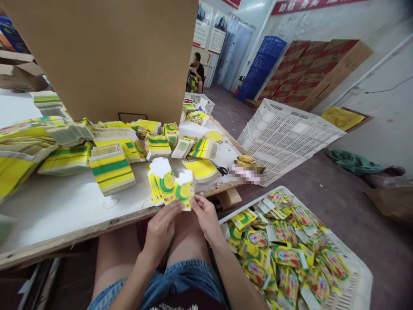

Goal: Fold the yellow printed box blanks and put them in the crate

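Note:
Above my lap, at the table's front edge, a yellow-and-green printed carton (185, 193) is held between my two hands. My left hand (164, 224) pinches its left side, fingers together. On its right edge, my right hand (204, 213) grips with thumb and fingertips. The carton looks flat or only partly opened, and it is slightly blurred. Just behind it lies a fanned pile of flat cartons (158, 178) with white flaps. Nearby on the table stands a bundle of stacked cartons (111, 170), edges up.
A white crate (351, 275) full of folded cartons (288, 256) stands at my right. Black-handled scissors (222, 170) and bananas (247, 161) lie near the table's right edge. A large cardboard sheet (112, 56) rises behind the bundles. White crates (284, 133) are stacked beyond; a person (197, 71) sits far back.

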Action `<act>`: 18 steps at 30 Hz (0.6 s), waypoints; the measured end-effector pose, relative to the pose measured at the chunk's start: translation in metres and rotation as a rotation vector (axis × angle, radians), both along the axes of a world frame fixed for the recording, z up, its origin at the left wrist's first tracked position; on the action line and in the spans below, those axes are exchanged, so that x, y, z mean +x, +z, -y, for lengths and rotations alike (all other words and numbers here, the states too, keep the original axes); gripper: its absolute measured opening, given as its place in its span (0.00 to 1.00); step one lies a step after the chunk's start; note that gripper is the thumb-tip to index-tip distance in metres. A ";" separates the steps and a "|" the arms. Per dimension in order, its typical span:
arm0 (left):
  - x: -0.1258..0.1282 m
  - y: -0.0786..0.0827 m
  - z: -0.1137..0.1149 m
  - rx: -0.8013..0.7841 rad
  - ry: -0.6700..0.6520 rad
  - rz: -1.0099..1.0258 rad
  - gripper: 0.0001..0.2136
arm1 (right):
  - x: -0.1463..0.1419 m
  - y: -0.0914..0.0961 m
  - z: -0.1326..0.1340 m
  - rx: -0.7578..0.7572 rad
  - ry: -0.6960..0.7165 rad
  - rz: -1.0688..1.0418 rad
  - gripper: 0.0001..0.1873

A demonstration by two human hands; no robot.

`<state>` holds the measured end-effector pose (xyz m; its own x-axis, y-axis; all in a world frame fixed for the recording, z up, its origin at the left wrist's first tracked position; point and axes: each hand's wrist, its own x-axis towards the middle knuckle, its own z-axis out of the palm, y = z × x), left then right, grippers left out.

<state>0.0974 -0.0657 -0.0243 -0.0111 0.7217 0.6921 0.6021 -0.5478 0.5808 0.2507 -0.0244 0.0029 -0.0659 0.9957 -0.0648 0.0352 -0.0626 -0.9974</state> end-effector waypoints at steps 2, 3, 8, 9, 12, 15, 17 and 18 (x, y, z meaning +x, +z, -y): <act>0.009 0.005 0.006 -0.020 -0.158 0.078 0.15 | 0.004 0.000 0.001 0.006 -0.059 -0.060 0.21; 0.014 0.008 0.008 -0.060 -0.187 0.157 0.15 | 0.007 0.000 0.004 0.007 -0.090 -0.100 0.21; 0.026 0.017 0.007 -0.480 -0.272 0.892 0.21 | 0.019 0.004 0.039 -0.045 -0.087 -0.350 0.22; 0.027 0.017 0.007 -0.579 -0.358 1.016 0.22 | 0.019 0.003 0.046 -0.066 -0.064 -0.375 0.21; 0.031 0.019 0.008 -0.810 -0.637 1.229 0.24 | 0.018 -0.001 0.060 -0.146 -0.019 -0.434 0.18; 0.035 0.020 0.012 -0.874 -0.758 1.293 0.25 | 0.019 -0.002 0.064 -0.159 0.001 -0.420 0.18; 0.037 0.021 0.014 -0.867 -0.732 1.290 0.23 | 0.022 0.001 0.064 -0.123 0.001 -0.352 0.18; 0.038 0.020 0.014 -0.864 -0.704 1.282 0.21 | 0.024 0.002 0.064 -0.105 -0.001 -0.309 0.18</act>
<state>0.1358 -0.0796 -0.0039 0.2536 0.9644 -0.0751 -0.6600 0.2293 0.7154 0.2750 -0.0889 0.0051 -0.0978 0.9848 -0.1437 -0.2687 -0.1652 -0.9490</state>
